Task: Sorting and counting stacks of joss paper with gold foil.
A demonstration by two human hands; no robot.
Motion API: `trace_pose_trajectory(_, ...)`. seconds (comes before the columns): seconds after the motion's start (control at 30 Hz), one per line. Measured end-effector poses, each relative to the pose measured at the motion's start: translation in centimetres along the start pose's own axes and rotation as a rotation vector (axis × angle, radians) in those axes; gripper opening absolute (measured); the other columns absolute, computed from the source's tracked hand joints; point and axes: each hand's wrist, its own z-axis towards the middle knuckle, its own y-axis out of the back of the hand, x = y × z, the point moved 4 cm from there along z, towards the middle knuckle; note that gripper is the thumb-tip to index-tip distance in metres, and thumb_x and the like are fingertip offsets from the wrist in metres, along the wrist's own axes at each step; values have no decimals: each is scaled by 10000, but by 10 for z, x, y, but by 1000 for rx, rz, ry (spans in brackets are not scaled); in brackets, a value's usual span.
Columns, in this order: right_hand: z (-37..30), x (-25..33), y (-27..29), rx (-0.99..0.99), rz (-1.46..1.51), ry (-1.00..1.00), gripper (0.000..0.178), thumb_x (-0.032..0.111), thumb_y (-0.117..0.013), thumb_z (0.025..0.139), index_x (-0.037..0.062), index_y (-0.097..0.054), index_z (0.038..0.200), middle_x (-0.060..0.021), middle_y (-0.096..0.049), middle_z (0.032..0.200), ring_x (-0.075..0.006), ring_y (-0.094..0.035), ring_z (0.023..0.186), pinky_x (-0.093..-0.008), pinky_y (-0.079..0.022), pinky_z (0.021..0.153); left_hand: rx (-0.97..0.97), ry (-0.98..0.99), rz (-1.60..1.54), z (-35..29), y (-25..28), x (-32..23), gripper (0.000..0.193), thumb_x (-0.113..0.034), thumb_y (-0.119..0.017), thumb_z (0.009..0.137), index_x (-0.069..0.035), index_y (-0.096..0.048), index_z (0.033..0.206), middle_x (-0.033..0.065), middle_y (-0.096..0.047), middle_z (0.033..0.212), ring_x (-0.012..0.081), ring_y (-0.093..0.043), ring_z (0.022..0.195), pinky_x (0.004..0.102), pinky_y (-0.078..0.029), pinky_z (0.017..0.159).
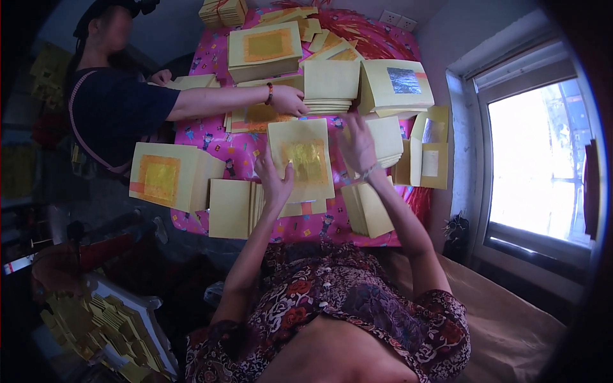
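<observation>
The left hand (276, 179) grips the left edge of a pale yellow rectangular paper sheet with a shiny gold square (303, 159), thumb on its face, between both hands. The right hand (359, 143), blurred, is near the sheet's upper right corner; whether it grasps anything, I cannot tell. Pale yellow paper stacks crowd its right (387, 137) and the left forearm (230, 207). Bare pink patterned tablecloth (223, 145) opens left of the left hand; beyond both, a co-worker's hand (287, 101) reaches in.
</observation>
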Motion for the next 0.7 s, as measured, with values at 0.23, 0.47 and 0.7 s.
trace_pose_trajectory(0.23,89,-54,-33,185,-436,116,517,100,-655,682,102,-494,1173,-104,-509,1125,-294,-482,1078,-413,-426,877,109,-103,-99,16,-23,-30,732,-44,-626,748,-18,-251,1375,235,-330,1263,384,-329,1177,460,-302,981)
trace_pose_trajectory(0.47,109,-69,-73,396,-600,129,598,276,-755,645,69,-471,1129,-118,-516,1088,-280,-509,1041,-408,-425,843,131,-69,-145,24,-38,-31,714,-49,-614,756,-36,-261,1376,221,-331,1269,379,-338,1175,458,-319,983)
trace_pose_trajectory(0.7,108,-95,-95,501,-552,132,562,363,-731,686,48,-473,1074,-138,-551,994,-302,-568,927,-411,-460,780,176,-73,-204,42,-49,-36,679,-31,-595,753,-34,-286,1357,214,-363,1246,371,-358,1152,458,-324,973)
